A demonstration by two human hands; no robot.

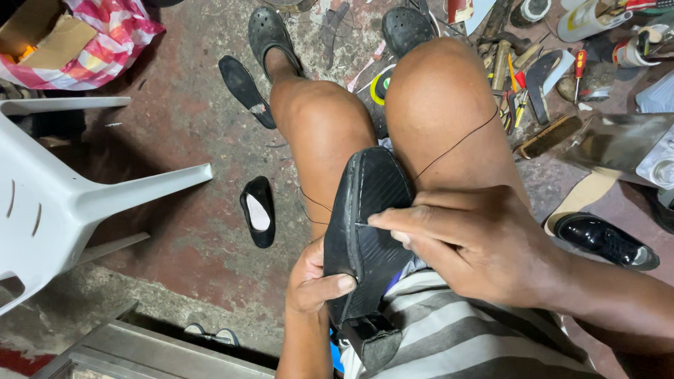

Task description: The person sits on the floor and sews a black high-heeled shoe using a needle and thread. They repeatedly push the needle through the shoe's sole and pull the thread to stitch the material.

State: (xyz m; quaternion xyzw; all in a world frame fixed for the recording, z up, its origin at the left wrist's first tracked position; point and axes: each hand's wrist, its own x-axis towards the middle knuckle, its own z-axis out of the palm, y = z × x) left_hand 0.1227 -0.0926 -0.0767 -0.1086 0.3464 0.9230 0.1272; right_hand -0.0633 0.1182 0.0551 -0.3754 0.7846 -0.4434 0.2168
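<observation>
A black shoe [365, 231] is held sole-up on the lap, between the knees, heel toward the body. The left hand [312, 281] is clamped on the sole's edge, thumb on top. The right hand [477, 245] is pinched on what looks like a needle or awl [364, 225] at the sole's mid-seam; the tool is too thin to tell. A dark thread [449, 149] is run from the sole across the right knee. A stitch groove is seen along the rim, so sewing is judged partly done, with the heel end probably left. On the floor: a black flat shoe [258, 210], a loose insole [246, 90], a white plastic chair [77, 203], scattered tools [523, 84], a glossy black shoe [605, 241]. Nothing is blocking the hands.
</observation>
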